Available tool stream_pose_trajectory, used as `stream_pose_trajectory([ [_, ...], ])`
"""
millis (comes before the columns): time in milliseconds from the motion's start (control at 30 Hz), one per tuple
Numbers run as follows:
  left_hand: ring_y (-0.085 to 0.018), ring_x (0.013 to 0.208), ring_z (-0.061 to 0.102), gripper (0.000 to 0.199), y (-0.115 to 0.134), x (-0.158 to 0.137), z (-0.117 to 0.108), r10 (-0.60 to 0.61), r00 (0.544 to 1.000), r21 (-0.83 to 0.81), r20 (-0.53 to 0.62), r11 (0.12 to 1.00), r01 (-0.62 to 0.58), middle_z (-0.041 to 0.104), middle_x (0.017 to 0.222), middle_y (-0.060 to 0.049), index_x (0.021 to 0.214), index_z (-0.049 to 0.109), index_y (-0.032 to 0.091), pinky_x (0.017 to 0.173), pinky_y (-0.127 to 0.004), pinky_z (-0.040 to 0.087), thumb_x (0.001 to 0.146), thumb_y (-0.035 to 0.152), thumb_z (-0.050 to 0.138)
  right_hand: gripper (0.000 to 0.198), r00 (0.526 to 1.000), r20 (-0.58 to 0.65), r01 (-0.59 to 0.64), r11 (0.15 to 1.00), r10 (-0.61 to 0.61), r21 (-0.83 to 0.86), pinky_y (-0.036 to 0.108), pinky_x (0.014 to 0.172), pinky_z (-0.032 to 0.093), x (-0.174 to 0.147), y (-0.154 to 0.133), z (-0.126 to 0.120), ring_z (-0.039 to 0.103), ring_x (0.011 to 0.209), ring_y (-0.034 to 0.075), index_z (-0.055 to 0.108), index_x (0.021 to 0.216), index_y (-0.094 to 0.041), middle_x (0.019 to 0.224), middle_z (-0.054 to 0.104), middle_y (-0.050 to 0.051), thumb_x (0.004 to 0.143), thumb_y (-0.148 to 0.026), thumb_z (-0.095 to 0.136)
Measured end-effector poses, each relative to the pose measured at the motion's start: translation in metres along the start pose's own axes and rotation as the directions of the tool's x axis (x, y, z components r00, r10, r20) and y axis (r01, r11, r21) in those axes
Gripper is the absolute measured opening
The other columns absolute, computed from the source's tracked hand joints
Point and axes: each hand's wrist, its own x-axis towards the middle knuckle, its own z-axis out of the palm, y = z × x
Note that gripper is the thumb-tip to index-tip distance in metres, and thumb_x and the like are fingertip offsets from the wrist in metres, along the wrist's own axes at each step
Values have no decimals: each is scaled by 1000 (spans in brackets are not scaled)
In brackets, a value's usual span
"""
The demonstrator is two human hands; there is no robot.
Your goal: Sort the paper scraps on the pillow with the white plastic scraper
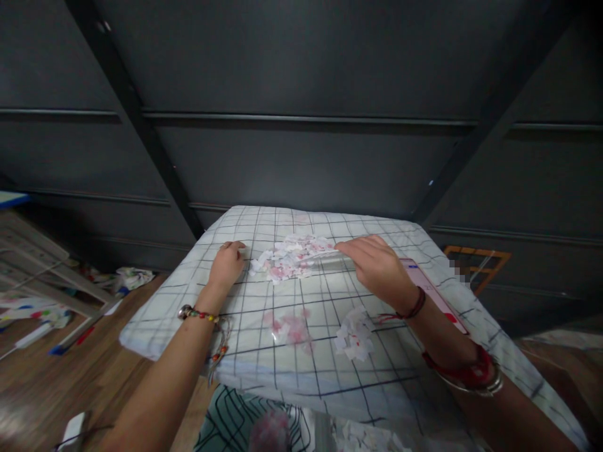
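Over on the desk (183,295) lies a pile of paper scraps (287,257). Left of that pile, the left hand (228,267) rests loosely open; at its right edge, the right hand (379,267) pinches, on what I can't tell.

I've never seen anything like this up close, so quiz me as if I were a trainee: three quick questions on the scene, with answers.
1. Multiple choice: which is nearer the phone?
A) left hand
B) right hand

2. True or false: the small white scrap pile lies nearer the camera than the large scrap heap.

3. Fill the gap: the pale cloth is patterned with a ____ of dark lines.

Key:
1. B
2. True
3. grid
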Motion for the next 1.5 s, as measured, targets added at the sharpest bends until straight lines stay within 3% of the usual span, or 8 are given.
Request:
stream_pose_trajectory([
  [167, -24, 105, 60, 44, 1, -4, 1, -61, 996, 73, 59, 996, 56, 65, 114, -14, 109, 65, 12, 94, -37, 48, 76, 8, 38, 40, 990, 133, 44, 999, -41, -16, 32, 72, 42, 15, 4, -12, 61, 74, 17, 64, 103, -15, 84, 71, 5, 80, 3, 37],
  [333, -27, 115, 56, 44, 6, -9, -4, -128, 986, 180, 104, 978, 108, 59, 126, -15, 117, 62, 12, 93, -40, 48, 82, 9, 36, 33, 965, 194, 198, 975, -176, -98, 30, 70, 38, 45, -3, -8, 58, 70, 15, 64, 96, -16, 82, 70, 4, 86, 0, 37],
  [567, -28, 125, 49, 45, 6, -11, -9, -159, 978, 246, 134, 962, 122, 53, 135, -17, 124, 57, 11, 98, -41, 44, 85, 10, 33, 24, 916, 213, 363, 929, -340, -78, 29, 71, 33, 87, -16, 47, 53, 70, 14, 62, 87, -17, 75, 64, 1, 94, -9, 40],
  [733, -26, 121, 52, 47, 3, -12, -9, -176, 979, 288, 104, 947, 139, 54, 135, -16, 125, 55, 10, 96, -37, 45, 84, 8, 33, 22, 894, 238, 389, 921, -379, 8, 30, 74, 32, 101, -21, 85, 52, 74, 15, 62, 89, -16, 79, 64, 3, 94, -10, 42],
  [900, -28, 119, 53, 46, 1, -11, -8, -169, 980, 276, 105, 952, 134, 55, 133, -18, 125, 55, 10, 94, -40, 47, 84, 9, 34, 21, 863, 302, 403, 912, -405, 71, 30, 77, 35, 109, -21, 103, 54, 78, 16, 61, 97, -16, 84, 66, 5, 95, -11, 41],
  [1233, -28, 126, 49, 51, 0, -11, -5, -188, 976, 232, 110, 960, 159, 50, 139, -18, 128, 54, 10, 100, -42, 43, 81, 6, 36, 20, 792, 371, 472, 872, -485, 131, 29, 86, 40, 95, 25, 82, 55, 82, 14, 61, 89, -17, 86, 67, 3, 92, -8, 43],
  [1500, -29, 124, 50, 50, 0, -11, -5, -168, 982, 226, 92, 963, 143, 54, 134, -19, 124, 57, 11, 99, -45, 44, 78, 5, 38, 19, 818, 391, 425, 901, -422, 84, 30, 83, 43, 82, 57, 68, 57, 88, 15, 63, 87, -19, 89, 68, 5, 90, -9, 46],
])
